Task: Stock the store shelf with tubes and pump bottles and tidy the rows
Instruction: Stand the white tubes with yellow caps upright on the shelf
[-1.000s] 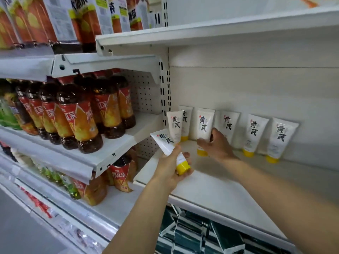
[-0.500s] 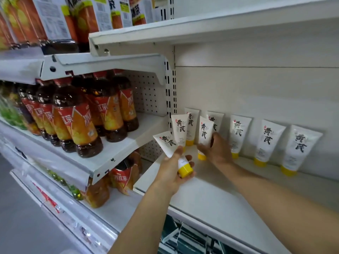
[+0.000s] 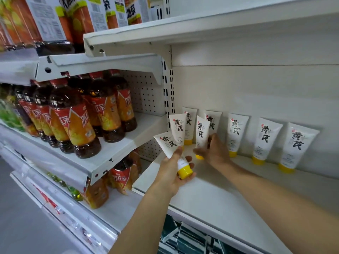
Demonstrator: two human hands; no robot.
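- A left hand [image 3: 173,172] curls thumb and fingers around a smooth white tube [image 3: 171,150] with a yellow cap, held tilted above the white metal shelf [image 3: 211,204].
- The right hand [image 3: 213,152] pinches a standing tube [image 3: 201,133] that has shifted slightly since a moment ago.
- Bare shelf stretches toward the front edge; more tubes [image 3: 266,140] lean along the back wall.
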